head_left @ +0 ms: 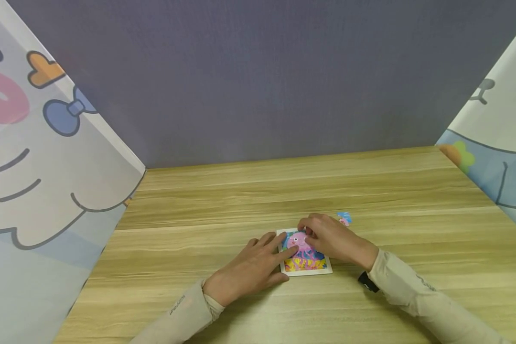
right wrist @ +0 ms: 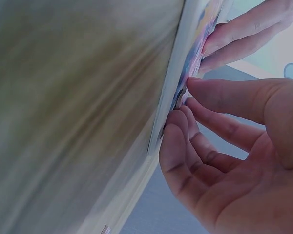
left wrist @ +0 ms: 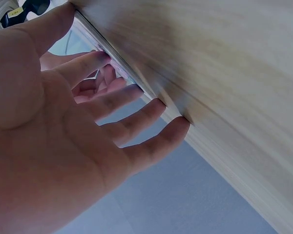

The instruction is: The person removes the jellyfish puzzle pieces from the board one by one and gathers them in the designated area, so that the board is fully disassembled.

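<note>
A jigsaw puzzle (head_left: 305, 264) with a pink jellyfish or octopus picture lies flat in its white-rimmed tray on the table. My left hand (head_left: 253, 267) spreads over the left side of it, fingers fairly straight. Two of its fingertips touch the picture, and the thumb lies by the tray's lower left corner. At the upper right of the picture, my right hand (head_left: 331, 239) pinches a small puzzle piece (right wrist: 181, 99) between thumb and fingers, low against the tray. Most of that piece is hidden by the fingers. Just beyond the right hand lies a loose blue and pink puzzle piece (head_left: 344, 218).
The wood-grain table (head_left: 189, 215) extends around the tray, backed by a grey panel (head_left: 258, 81). Cartoon-printed side walls (head_left: 47, 181) stand at left and right. A black device (head_left: 368, 282) sits under the right wrist.
</note>
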Tool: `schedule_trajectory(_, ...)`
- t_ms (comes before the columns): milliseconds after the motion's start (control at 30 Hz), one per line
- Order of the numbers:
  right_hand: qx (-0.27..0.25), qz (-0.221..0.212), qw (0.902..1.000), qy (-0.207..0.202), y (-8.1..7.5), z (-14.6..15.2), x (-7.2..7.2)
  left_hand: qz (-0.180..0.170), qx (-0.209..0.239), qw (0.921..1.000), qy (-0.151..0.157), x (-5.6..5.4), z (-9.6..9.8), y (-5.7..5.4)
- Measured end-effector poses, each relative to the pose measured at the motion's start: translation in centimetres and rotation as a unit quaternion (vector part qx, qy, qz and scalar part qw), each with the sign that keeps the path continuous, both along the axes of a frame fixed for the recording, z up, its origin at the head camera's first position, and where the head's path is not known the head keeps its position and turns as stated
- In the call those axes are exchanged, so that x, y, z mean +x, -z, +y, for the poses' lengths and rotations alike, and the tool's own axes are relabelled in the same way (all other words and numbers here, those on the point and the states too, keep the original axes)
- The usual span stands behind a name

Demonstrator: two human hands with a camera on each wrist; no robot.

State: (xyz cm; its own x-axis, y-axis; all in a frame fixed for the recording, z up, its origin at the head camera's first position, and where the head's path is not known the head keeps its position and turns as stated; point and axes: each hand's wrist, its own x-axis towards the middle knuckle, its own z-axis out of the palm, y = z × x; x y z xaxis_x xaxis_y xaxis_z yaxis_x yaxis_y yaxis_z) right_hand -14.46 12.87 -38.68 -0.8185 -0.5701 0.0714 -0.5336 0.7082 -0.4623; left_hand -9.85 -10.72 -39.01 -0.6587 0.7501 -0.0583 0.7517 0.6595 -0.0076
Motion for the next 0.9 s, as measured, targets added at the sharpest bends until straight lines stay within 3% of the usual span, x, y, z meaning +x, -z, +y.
schedule_trajectory(567, -0.007, -0.006, 0.9999, 0.005, -0.25, 0.3, -0.3, 0.0, 0.006, 1.0, 0.004, 0.06, 0.04, -0.15)
schedule_trajectory(900, -0.033, -0.024, 0.9989, -0.022, -0.27, 0.61, -0.74, -0.006, -0.001, 1.0, -0.002, 0.09, 0.08, -0.28)
